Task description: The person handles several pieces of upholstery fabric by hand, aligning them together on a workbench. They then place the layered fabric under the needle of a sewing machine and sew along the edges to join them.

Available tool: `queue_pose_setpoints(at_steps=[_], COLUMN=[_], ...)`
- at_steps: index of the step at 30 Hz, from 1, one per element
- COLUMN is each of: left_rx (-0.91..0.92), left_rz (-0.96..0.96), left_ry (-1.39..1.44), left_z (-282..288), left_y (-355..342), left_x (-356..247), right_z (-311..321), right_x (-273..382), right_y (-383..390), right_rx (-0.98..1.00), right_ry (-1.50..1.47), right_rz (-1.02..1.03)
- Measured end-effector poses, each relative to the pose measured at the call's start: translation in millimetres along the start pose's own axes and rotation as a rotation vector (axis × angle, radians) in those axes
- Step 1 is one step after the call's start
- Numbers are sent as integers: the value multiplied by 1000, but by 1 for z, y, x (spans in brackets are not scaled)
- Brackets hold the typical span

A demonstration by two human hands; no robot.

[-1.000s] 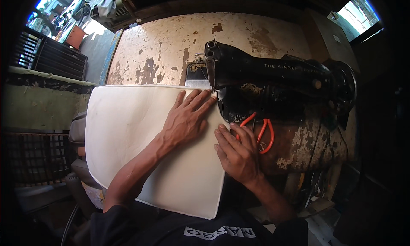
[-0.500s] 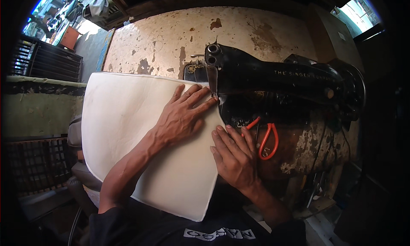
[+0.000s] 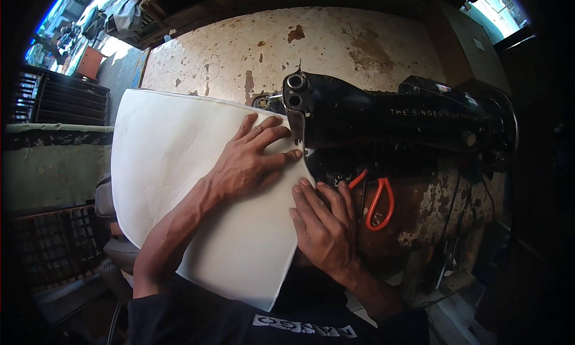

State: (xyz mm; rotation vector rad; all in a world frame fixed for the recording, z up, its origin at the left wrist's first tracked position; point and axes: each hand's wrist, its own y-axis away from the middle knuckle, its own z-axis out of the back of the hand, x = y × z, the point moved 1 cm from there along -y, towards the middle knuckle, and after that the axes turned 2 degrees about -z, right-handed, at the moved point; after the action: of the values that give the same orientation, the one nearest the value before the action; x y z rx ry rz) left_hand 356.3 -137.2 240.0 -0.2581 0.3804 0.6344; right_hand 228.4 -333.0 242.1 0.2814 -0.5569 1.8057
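A large cream padded panel (image 3: 162,147) with a piped edge lies flat, its right edge running under the head of a black sewing machine (image 3: 359,108). Pressed on the panel close to the needle area is my left hand (image 3: 254,153), its fingers spread. My right hand (image 3: 326,222) rests with stretched fingers on the panel's right edge, nearer to me. Just right of that hand lie scissors with red handles (image 3: 380,204); their blades are mostly hidden. The needle and presser foot are hard to make out beside my left fingertips.
A worn tabletop (image 3: 227,45) with peeling patches stretches behind the machine. The handwheel (image 3: 509,132) stands at the far right. Dark slatted furniture (image 3: 66,99) and an orange box (image 3: 90,62) are at the left. A brown seat-like shape (image 3: 123,249) sits below the panel's left side.
The panel has shifted slightly away from me and to the left, turning a little. My left fingers are spread wider; both hands stay on it. The whole view has also shifted slightly.
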Motion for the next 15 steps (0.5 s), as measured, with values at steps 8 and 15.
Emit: queue_pose_setpoints(at_steps=[8, 15], left_rx=[-20, -4], left_rz=[-63, -39], left_ry=[19, -169], left_z=[6, -2], left_y=[-4, 3], left_x=[10, -9], right_z=[-1, -2], right_x=[9, 7], right_y=[-7, -12], right_rx=[-29, -31], right_ry=[-24, 21], right_rz=[-46, -76])
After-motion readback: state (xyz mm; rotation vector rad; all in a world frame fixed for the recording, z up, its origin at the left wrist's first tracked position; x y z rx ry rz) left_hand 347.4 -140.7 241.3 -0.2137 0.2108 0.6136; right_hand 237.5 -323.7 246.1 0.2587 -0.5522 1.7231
